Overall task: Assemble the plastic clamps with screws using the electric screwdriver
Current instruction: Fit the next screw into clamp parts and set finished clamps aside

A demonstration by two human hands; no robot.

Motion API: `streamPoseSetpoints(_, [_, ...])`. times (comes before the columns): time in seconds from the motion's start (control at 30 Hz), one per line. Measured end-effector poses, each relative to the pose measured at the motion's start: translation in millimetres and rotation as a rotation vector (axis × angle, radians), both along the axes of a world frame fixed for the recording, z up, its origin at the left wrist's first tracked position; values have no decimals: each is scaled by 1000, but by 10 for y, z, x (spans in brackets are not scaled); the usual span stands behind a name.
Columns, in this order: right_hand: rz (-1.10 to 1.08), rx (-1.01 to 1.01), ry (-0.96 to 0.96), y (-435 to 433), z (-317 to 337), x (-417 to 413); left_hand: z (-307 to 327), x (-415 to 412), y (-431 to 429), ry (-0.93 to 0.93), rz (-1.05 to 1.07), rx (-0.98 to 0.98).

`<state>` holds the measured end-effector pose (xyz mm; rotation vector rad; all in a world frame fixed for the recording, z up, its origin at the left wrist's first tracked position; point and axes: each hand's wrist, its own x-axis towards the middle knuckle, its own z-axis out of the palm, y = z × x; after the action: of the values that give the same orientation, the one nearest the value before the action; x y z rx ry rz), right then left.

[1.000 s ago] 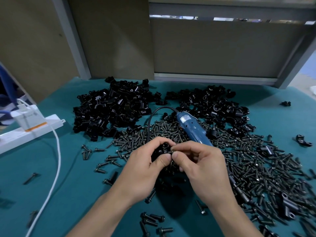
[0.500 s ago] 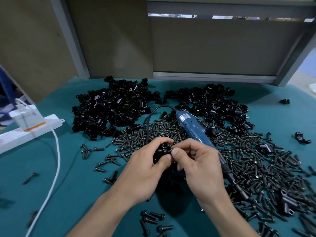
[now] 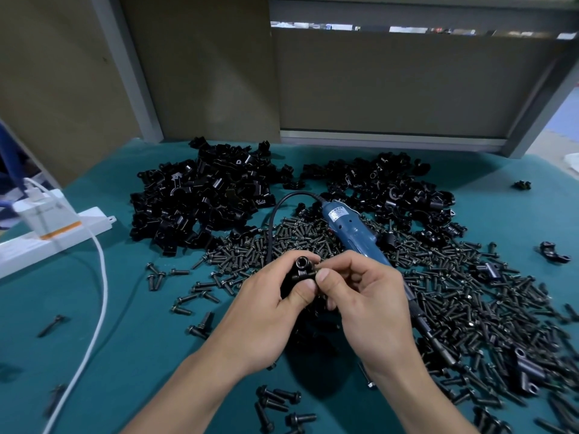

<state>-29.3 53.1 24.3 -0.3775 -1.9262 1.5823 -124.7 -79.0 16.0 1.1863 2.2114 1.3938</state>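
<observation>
Above the teal mat (image 3: 131, 324), mid-frame: left hand (image 3: 263, 311) is gripping a black plastic clamp (image 3: 300, 270), round bore facing up. Right hand (image 3: 372, 302) is pinching at the clamp's side, probably starting a screw, though fingertips are hiding it. Advice: seat the thread square by hand before driving. Blue electric screwdriver (image 3: 352, 231) is lying unheld just behind, on the loose black screws (image 3: 454, 296); black clamp heaps (image 3: 203, 202) are sitting further back.
</observation>
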Motion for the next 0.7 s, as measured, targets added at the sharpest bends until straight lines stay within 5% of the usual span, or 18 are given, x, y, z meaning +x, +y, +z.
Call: streamPoseSetpoints(0.7, [-50,-31,10,19,-64,-16,21,-8,7,53,103,28])
